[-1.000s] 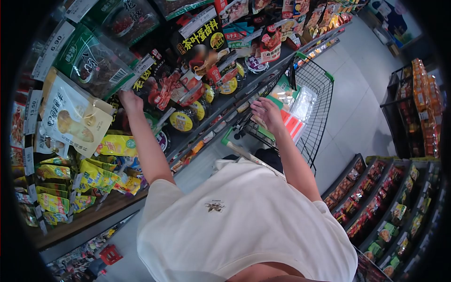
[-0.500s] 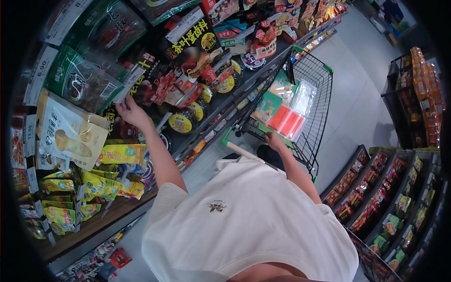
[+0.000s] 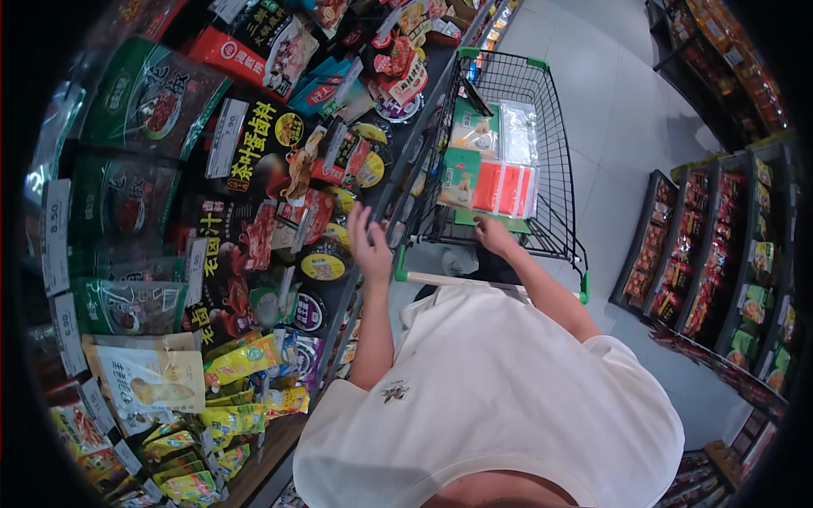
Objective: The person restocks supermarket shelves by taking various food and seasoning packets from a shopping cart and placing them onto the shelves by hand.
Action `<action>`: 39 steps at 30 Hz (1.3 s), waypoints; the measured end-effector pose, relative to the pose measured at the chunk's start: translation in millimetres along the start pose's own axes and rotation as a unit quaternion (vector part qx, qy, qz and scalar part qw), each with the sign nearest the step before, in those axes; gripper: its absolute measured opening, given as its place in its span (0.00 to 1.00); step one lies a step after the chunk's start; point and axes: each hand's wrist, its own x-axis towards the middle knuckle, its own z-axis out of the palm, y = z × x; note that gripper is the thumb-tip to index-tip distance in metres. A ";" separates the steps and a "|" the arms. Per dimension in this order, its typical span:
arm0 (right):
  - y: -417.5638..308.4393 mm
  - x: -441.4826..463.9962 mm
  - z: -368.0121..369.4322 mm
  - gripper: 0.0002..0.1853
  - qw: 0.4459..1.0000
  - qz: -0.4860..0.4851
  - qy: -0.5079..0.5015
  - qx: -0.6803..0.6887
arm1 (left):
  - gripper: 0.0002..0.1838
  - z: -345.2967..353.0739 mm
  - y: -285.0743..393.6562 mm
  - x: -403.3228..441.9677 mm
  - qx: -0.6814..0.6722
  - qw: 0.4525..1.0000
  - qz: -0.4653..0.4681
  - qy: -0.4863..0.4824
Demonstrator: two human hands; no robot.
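Observation:
My left hand (image 3: 369, 245) is raised beside the shelf, fingers spread and holding nothing, near round tubs with yellow labels (image 3: 323, 264). My right hand (image 3: 493, 233) has curled fingers at the near end of the shopping cart (image 3: 563, 161), by a green panel (image 3: 517, 225); what it grips cannot be made out. In the cart lie green boxes (image 3: 460, 173), red-and-white packs (image 3: 501, 188) and clear-wrapped packs (image 3: 518, 131). The pale handle bar (image 3: 466, 279) crosses just before my body.
The left shelf holds green-edged spice bags (image 3: 157, 102), black seasoning packs (image 3: 227, 245), a beige pouch (image 3: 152, 372) and yellow packets (image 3: 233, 421). Tiered racks of packets (image 3: 703, 262) stand at right, across the tiled floor (image 3: 584, 76).
My left hand has left the price tag and black packs at the shelf and moved right, its fingers now spread. The view has turned, with the cart higher; my right hand remains at its near end.

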 end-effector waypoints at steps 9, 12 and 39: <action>17.3 -15.6 -80.7 0.20 0.965 0.054 0.255 -0.012 | 0.20 117.0 -76.7 -36.9 0.160 0.830 -0.059 -0.531; 60.5 -0.2 -114.2 0.22 0.942 0.060 0.331 -0.025 | 0.21 119.8 -77.3 -28.6 0.105 0.844 -0.101 -0.516; 150.3 141.6 -191.8 0.31 0.852 0.218 0.405 -0.251 | 0.25 585.7 -189.4 238.0 -0.006 0.898 -0.356 -0.259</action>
